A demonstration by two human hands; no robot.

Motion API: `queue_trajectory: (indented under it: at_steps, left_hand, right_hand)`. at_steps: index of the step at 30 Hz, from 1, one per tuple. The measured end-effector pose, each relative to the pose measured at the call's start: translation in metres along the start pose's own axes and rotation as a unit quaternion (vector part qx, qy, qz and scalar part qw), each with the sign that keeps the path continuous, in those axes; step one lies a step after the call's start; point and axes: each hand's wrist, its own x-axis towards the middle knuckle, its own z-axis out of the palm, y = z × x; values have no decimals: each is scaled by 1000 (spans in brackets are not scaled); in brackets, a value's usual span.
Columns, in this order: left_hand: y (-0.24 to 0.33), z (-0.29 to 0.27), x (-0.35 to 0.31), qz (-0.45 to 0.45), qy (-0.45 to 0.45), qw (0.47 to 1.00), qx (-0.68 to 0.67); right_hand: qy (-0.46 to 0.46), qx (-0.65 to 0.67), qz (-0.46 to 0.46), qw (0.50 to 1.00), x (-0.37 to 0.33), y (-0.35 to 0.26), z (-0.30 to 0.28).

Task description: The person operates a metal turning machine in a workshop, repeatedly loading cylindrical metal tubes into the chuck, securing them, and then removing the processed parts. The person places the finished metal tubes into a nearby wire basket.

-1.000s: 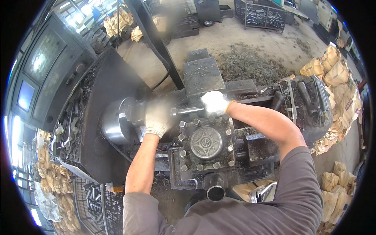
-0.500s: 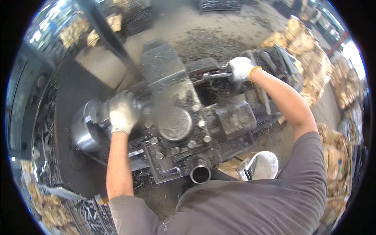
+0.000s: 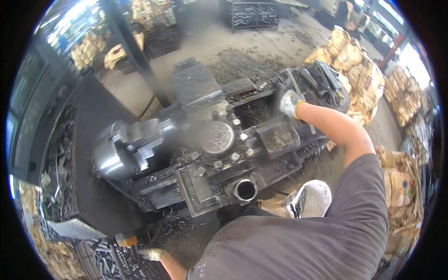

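Observation:
My left hand (image 3: 151, 253), in a white work glove, is low at the left beside the machine, over a heap of small metal pieces (image 3: 109, 261). Its fingers look stretched out, with nothing visible in them. My right hand (image 3: 290, 103), gloved too, is closed at the far right end of the machine, against a dark shape that I cannot make out. Between my hands stands a dark, oily metalworking machine. A shiny chuck (image 3: 112, 156) sits at its left, with a round bolted cap (image 3: 217, 137) in the middle. Near my body an open pipe end (image 3: 245, 190) points up.
A dark guard plate (image 3: 95, 140) rises left of the chuck. Behind the machine, metal chips (image 3: 242, 65) cover the floor near a metal bin (image 3: 254, 16). Stacked tan sacks (image 3: 359, 79) stand at the right. A white bucket (image 3: 315, 198) is near my right side.
My left hand has left the chuck area and dropped low beside the machine. My right hand has shifted slightly down; the metal rod seen at it before no longer shows.

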Motion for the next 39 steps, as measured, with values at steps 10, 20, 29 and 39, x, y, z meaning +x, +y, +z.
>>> queue_trajectory:
  at_steps: [10,20,29,39]
  left_hand:
    - [-15,-36,68,-63,-49,978,-195]
    - [354,-16,-63,534,-99,825,-155]
    - [425,40,-38,636,-41,761,-123]
    - [438,31,-44,643,-59,752,-133]
  right_hand:
    - [222,308,127,917,-3,25,-102]
    - [288,492,-28,821,39,9,-261]
    - [-39,438,-233,867,166,-92,-367]
    - [-62,514,-290,805,188,-85,-353]
